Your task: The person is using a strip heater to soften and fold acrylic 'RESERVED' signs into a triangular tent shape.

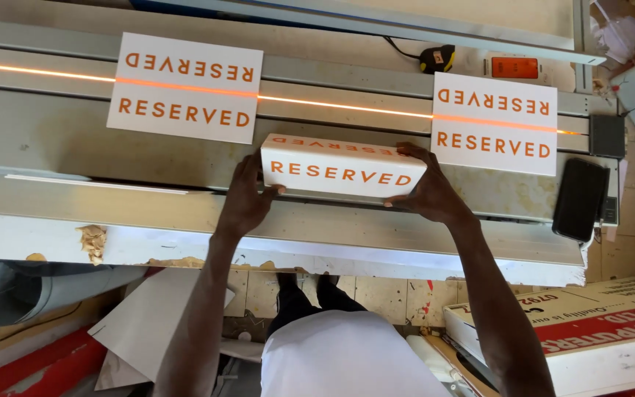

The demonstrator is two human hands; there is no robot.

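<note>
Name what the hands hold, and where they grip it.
A folded white sign, gripped at its two short ends: left hand on one, right hand on the other.

white folded sign [343, 165] (orange lettering), grey metal bench [75, 140], black phone [580, 199]

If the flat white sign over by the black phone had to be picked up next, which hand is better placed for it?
Probably the right hand. It grips the end of the folded white sign nearest that flat white sign and the black phone. The left hand holds the far end and would have to cross over.
</note>
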